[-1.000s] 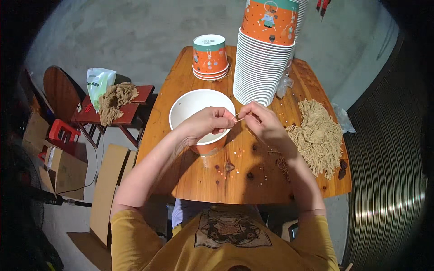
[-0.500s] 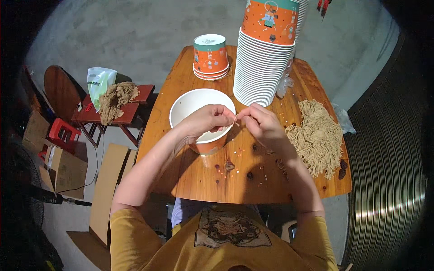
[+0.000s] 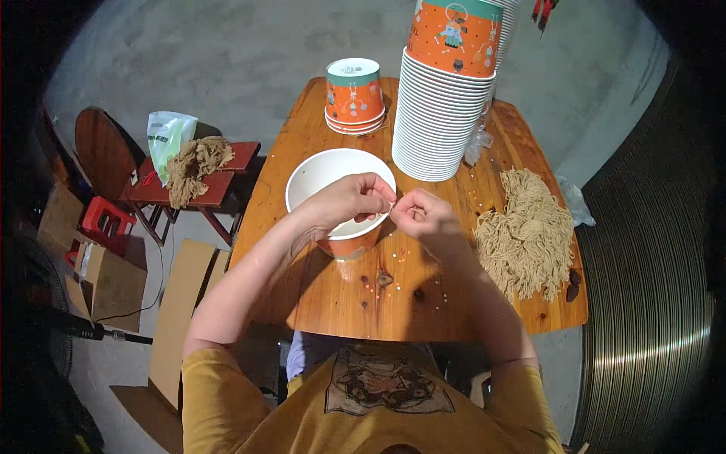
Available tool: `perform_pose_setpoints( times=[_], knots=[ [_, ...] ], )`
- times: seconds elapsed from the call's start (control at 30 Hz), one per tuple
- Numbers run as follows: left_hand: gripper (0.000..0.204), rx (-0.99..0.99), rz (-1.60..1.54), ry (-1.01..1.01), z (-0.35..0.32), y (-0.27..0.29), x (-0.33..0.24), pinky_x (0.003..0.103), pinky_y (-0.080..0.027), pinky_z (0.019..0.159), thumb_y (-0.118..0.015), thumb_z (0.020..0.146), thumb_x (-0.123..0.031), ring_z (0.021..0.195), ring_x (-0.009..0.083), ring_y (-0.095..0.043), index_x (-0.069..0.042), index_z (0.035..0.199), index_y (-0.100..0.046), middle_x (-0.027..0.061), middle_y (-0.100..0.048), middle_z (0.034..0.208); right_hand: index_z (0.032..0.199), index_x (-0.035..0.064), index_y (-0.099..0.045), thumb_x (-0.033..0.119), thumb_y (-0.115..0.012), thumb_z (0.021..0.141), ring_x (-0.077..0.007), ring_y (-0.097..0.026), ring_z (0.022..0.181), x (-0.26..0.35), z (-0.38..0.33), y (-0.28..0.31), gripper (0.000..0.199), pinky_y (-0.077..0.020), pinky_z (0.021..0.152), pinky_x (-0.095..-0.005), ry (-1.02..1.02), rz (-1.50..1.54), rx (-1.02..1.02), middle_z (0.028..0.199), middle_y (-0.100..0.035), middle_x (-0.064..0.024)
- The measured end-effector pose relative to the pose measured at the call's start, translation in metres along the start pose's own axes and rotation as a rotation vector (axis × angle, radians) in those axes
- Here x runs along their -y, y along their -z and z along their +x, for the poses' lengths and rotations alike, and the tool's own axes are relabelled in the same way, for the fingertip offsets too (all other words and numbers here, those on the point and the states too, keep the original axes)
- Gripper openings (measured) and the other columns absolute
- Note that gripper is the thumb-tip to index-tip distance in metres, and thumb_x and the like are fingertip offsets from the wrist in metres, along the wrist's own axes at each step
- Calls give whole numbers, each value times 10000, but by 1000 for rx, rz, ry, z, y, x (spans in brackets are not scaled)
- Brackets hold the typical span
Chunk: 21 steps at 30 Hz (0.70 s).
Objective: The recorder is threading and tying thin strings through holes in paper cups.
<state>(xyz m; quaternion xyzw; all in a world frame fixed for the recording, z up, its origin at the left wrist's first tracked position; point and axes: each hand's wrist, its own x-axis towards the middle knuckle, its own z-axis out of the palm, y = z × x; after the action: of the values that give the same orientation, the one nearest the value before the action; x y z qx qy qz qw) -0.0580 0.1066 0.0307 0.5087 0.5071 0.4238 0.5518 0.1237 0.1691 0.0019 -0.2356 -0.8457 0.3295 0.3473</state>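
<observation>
Clearly, from my distant seat, the brown, knotty wooden table (image 3: 333,310) carries everything that matters. At its far side stands a tall stack of orange-and-teal paper tubs with white rims (image 3: 431,113), its top cut off by the upper edge. On the right lies a tan, shaggy heap of yarn (image 3: 529,231); I judge it soft and limp, apt to tangle, best drawn out by one loose end. Before me sits a single orange paper tub with a white inside (image 3: 333,172), mouth up. I expect it to be light, stiff but easily dented, so I favour its rolled rim over its wall. The left hand (image 3: 344,204) covers part of that mouth, and I cannot tell whether a dark speck on the inner wall is a hole.

Just at the tub's right rim, as I see it, the left thumb and fingertips pinch a thin, pale strand of cord (image 3: 392,206); the right hand (image 3: 422,218), fingers curled, appears to nip it too. It should be nearly weightless and floppy, easiest held close to its tip, but its ends vanish behind the fingers, and I cannot make out any knot
</observation>
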Motion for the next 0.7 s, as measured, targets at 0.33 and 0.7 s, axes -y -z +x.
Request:
perform_pose_setpoints(
  times=[0.33,0.7],
  knots=[
    [97,-69,-121,123,-7,-2,-9,185,-431,535,-554,808,-8,621,56,-514,-34,901,-546,9,-532,739,807,-7,-620,145,-663,813,-51,-494,627,15,-10,-20,158,-403,573,-201,-369,500,-28,733,-559,20],
    [113,-141,-267,194,-15,-8,-17,174,-453,612,-562,799,16,654,65,-516,-36,897,-541,14,-543,789,828,85,-644,153,-703,754,-231,-607,652,17,-15,-27,116,-482,547,-327,248,-248,-303,759,-565,-70]
  ],
)
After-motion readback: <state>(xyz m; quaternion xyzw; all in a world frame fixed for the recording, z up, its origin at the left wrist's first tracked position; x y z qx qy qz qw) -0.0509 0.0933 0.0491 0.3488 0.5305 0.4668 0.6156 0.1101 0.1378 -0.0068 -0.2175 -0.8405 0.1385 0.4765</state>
